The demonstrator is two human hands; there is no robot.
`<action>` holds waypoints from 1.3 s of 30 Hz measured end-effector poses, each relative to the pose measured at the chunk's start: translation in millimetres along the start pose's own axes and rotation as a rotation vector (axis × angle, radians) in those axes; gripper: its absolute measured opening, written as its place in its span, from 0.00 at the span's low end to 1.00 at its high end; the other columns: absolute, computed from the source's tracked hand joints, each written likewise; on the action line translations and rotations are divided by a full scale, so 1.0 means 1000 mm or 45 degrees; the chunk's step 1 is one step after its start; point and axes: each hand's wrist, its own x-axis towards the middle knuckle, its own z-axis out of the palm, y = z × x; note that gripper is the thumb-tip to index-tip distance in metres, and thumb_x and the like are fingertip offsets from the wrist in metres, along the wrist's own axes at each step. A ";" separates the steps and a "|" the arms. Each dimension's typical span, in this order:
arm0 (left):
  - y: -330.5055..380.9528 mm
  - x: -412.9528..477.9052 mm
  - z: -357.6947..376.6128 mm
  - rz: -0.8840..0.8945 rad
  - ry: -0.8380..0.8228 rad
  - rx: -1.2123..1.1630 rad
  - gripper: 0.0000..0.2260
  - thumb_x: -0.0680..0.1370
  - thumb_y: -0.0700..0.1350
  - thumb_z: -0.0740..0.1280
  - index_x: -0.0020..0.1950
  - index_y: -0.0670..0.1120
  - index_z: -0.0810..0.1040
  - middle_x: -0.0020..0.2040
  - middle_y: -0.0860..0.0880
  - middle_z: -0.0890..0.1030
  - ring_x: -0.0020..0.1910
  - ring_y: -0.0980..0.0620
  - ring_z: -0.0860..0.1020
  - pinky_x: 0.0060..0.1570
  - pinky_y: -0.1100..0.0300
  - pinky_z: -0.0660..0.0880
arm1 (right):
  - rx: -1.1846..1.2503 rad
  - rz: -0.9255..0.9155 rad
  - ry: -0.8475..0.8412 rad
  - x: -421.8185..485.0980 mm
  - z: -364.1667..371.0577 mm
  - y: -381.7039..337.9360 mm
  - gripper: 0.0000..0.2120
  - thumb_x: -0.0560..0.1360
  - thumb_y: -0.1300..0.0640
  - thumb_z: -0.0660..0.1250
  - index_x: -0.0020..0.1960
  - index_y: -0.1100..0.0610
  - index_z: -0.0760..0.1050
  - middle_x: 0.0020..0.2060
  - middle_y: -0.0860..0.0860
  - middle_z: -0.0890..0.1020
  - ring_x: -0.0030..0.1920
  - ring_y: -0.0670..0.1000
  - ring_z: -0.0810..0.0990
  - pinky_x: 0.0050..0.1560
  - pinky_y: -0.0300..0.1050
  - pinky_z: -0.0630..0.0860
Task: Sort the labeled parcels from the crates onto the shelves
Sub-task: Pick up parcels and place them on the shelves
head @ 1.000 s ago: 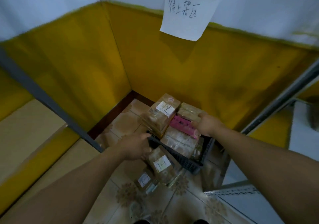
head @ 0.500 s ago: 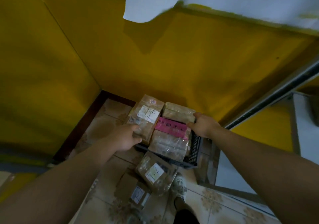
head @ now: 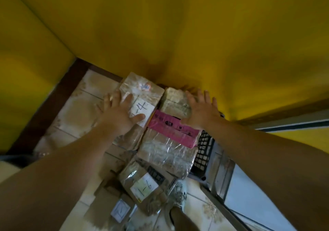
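Observation:
A black crate (head: 203,152) on the floor is piled with taped brown parcels. My left hand (head: 117,113) lies flat with spread fingers on the tall parcel (head: 142,91) whose white label reads "-4". My right hand (head: 201,109) rests open on a smaller brown parcel (head: 175,101) at the back of the crate, above a pink parcel (head: 172,127). A large wrapped parcel (head: 165,152) fills the crate's front. On the floor in front lie a parcel labelled "1-6" (head: 142,188) and another labelled parcel (head: 122,210).
Yellow walls (head: 160,26) close the corner behind the crate, with a dark skirting board (head: 58,97) at the left. A grey shelf frame (head: 292,122) and white surface (head: 249,195) stand at the right. My shoe (head: 176,197) is on the tiled floor by the loose parcels.
I have leaned in closer. My left hand moved from the crate's left rim up onto the "-4" parcel. My right hand shifted from the crate's right edge onto the back parcel, fingers spread.

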 end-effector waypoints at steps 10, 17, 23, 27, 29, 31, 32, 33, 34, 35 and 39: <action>0.000 0.006 0.028 0.002 0.035 -0.017 0.44 0.68 0.77 0.49 0.77 0.60 0.37 0.78 0.50 0.32 0.76 0.40 0.34 0.72 0.35 0.43 | -0.095 0.007 0.268 0.015 0.027 0.005 0.53 0.72 0.37 0.69 0.78 0.47 0.33 0.70 0.57 0.60 0.70 0.61 0.60 0.70 0.61 0.59; 0.013 -0.011 -0.026 -0.047 -0.089 -0.331 0.36 0.77 0.65 0.60 0.79 0.53 0.52 0.80 0.46 0.46 0.78 0.41 0.44 0.74 0.41 0.50 | 0.094 0.047 0.479 -0.050 -0.023 0.000 0.56 0.70 0.36 0.71 0.79 0.49 0.35 0.71 0.57 0.61 0.71 0.58 0.61 0.70 0.58 0.58; 0.048 -0.061 -0.099 -0.065 -0.158 -1.219 0.24 0.79 0.61 0.60 0.72 0.52 0.66 0.66 0.49 0.72 0.63 0.46 0.73 0.57 0.55 0.73 | 0.093 0.090 0.597 -0.118 -0.056 -0.028 0.55 0.72 0.32 0.67 0.79 0.52 0.33 0.73 0.54 0.57 0.73 0.57 0.57 0.73 0.57 0.53; 0.043 -0.102 -0.122 -0.179 -0.581 -1.644 0.31 0.74 0.72 0.55 0.68 0.53 0.70 0.64 0.47 0.74 0.61 0.42 0.75 0.55 0.39 0.76 | -0.027 -0.089 0.787 -0.162 -0.055 -0.053 0.55 0.67 0.31 0.69 0.79 0.53 0.43 0.69 0.58 0.65 0.70 0.61 0.65 0.71 0.61 0.54; 0.035 -0.124 -0.128 -0.227 -0.675 -1.741 0.27 0.75 0.70 0.58 0.60 0.50 0.75 0.57 0.44 0.78 0.56 0.41 0.78 0.54 0.39 0.76 | -0.105 -0.219 0.993 -0.178 -0.042 -0.066 0.52 0.64 0.27 0.67 0.76 0.56 0.55 0.63 0.60 0.72 0.63 0.63 0.73 0.66 0.64 0.64; 0.021 -0.144 -0.129 -0.269 -0.714 -1.770 0.20 0.76 0.64 0.63 0.55 0.49 0.76 0.54 0.42 0.79 0.53 0.41 0.79 0.53 0.42 0.77 | -0.172 -0.294 1.096 -0.189 -0.028 -0.078 0.53 0.60 0.29 0.73 0.74 0.56 0.60 0.61 0.59 0.71 0.61 0.62 0.72 0.63 0.62 0.64; 0.011 -0.152 -0.126 -0.283 -0.723 -1.786 0.17 0.77 0.61 0.64 0.55 0.48 0.76 0.54 0.42 0.79 0.53 0.41 0.79 0.53 0.42 0.77 | -0.176 -0.331 1.106 -0.195 -0.020 -0.084 0.54 0.59 0.30 0.75 0.74 0.55 0.60 0.61 0.58 0.69 0.61 0.62 0.70 0.63 0.62 0.62; 0.002 -0.160 -0.123 -0.276 -0.726 -1.800 0.15 0.77 0.58 0.65 0.56 0.48 0.76 0.55 0.42 0.80 0.54 0.41 0.79 0.54 0.41 0.77 | -0.172 -0.371 1.107 -0.200 -0.014 -0.091 0.52 0.60 0.30 0.74 0.74 0.55 0.60 0.62 0.57 0.69 0.61 0.61 0.69 0.64 0.61 0.61; -0.009 -0.165 -0.118 -0.255 -0.708 -1.826 0.14 0.78 0.55 0.65 0.59 0.48 0.76 0.56 0.42 0.80 0.54 0.40 0.79 0.55 0.39 0.76 | -0.159 -0.412 1.100 -0.205 -0.008 -0.098 0.48 0.65 0.28 0.69 0.75 0.54 0.60 0.62 0.57 0.71 0.62 0.60 0.69 0.65 0.61 0.61; -0.020 -0.170 -0.114 -0.225 -0.665 -1.855 0.15 0.78 0.52 0.65 0.63 0.49 0.74 0.56 0.43 0.81 0.55 0.40 0.80 0.56 0.36 0.75 | -0.111 -0.420 1.057 -0.212 -0.006 -0.106 0.43 0.71 0.26 0.60 0.75 0.53 0.61 0.62 0.56 0.73 0.63 0.60 0.71 0.66 0.62 0.62; -0.057 -0.184 -0.102 -0.073 -0.426 -2.009 0.24 0.78 0.39 0.64 0.70 0.57 0.63 0.59 0.48 0.79 0.56 0.41 0.79 0.59 0.34 0.73 | 0.621 0.016 0.688 -0.221 -0.020 -0.127 0.40 0.74 0.26 0.43 0.76 0.49 0.64 0.72 0.54 0.69 0.72 0.58 0.64 0.72 0.59 0.61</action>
